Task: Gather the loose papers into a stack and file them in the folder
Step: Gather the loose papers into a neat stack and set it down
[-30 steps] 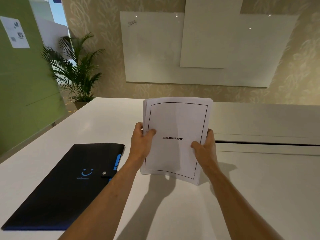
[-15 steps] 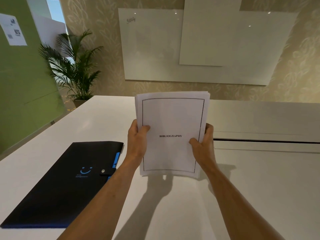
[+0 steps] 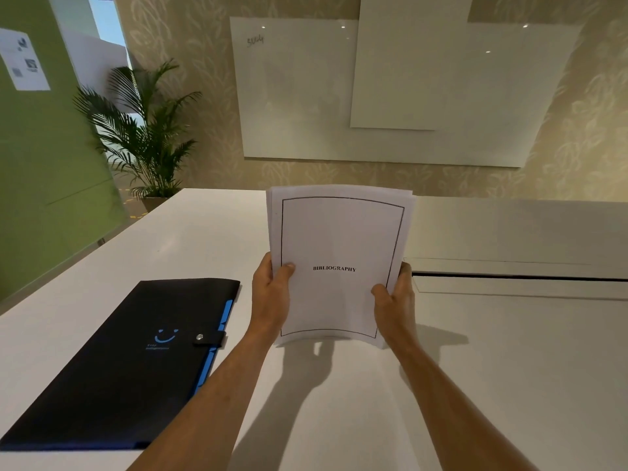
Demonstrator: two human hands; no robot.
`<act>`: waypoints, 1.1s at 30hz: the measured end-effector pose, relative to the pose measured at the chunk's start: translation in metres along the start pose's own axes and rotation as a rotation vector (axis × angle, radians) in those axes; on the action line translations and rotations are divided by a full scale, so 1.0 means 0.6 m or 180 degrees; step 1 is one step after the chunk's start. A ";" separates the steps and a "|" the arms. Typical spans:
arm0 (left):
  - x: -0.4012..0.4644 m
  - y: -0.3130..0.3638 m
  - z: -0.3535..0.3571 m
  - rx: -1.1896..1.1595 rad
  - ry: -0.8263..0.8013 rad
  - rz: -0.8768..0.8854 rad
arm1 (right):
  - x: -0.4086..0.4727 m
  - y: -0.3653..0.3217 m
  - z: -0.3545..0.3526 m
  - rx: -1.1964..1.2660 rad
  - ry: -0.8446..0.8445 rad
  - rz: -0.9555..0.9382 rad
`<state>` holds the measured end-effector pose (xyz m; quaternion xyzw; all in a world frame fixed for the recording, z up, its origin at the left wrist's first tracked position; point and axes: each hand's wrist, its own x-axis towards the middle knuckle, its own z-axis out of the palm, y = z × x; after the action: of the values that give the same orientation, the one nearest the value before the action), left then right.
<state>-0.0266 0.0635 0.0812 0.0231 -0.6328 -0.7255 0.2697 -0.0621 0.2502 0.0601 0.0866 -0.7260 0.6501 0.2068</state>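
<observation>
In the head view, a stack of papers (image 3: 339,263) is held upright at the centre, its lower edge down at the white counter (image 3: 509,368); whether the edge touches the surface cannot be told. The top sheet is framed by a thin black border and is printed with the word BIBLIOGRAPHY. The stack's 9 o'clock edge is clasped by the left hand (image 3: 270,294), thumb laid across the front; the 3 o'clock edge is clasped by the right hand (image 3: 396,300), likewise with the thumb in front. Both grips are closed around the sheets. At 8 o'clock from the stack, apart from it, a black folder (image 3: 125,365) with blue edging is laid flat and fastened by a snap strap. A potted palm (image 3: 142,130) is seen at 11 o'clock beyond the counter.
</observation>
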 end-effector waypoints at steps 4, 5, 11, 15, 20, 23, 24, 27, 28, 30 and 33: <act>-0.009 -0.013 -0.003 0.0100 -0.0047 -0.0049 | -0.016 0.020 0.003 0.0077 -0.0004 0.0179; -0.009 -0.014 -0.003 0.0157 -0.0056 -0.0020 | -0.018 0.021 0.005 0.0102 0.0015 0.0215; -0.006 -0.017 0.002 0.0420 -0.0006 0.0194 | -0.015 0.020 0.008 0.0045 -0.0054 0.0233; -0.008 -0.017 0.005 0.0295 0.0057 0.0108 | -0.014 0.020 0.003 0.0003 0.0139 0.0314; -0.010 -0.009 0.017 -0.0220 0.0271 -0.0009 | -0.040 0.049 0.003 0.0341 0.1063 0.0972; -0.013 -0.006 0.028 -0.0582 0.0437 -0.0203 | -0.052 0.059 0.011 0.2001 0.1063 0.1698; -0.015 -0.008 0.032 -0.0712 0.0489 -0.0289 | -0.054 0.061 0.017 0.2517 0.0841 0.1769; -0.027 -0.016 0.043 -0.1027 0.0477 -0.0502 | -0.055 0.060 0.032 0.3183 0.0397 0.1567; -0.031 -0.020 0.043 -0.1093 0.0466 -0.0563 | -0.052 0.057 0.033 0.3205 0.0361 0.1534; -0.034 -0.028 0.040 -0.1205 0.0469 -0.0736 | -0.042 0.055 0.029 0.3070 0.0378 0.1534; -0.032 -0.038 0.027 -0.1190 0.0363 -0.1046 | -0.029 0.055 0.014 0.2600 0.0468 0.1536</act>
<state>-0.0244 0.0877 0.0572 0.1163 -0.4591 -0.8616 0.1829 -0.0610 0.2440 0.0225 -0.0565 -0.3939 0.9160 0.0498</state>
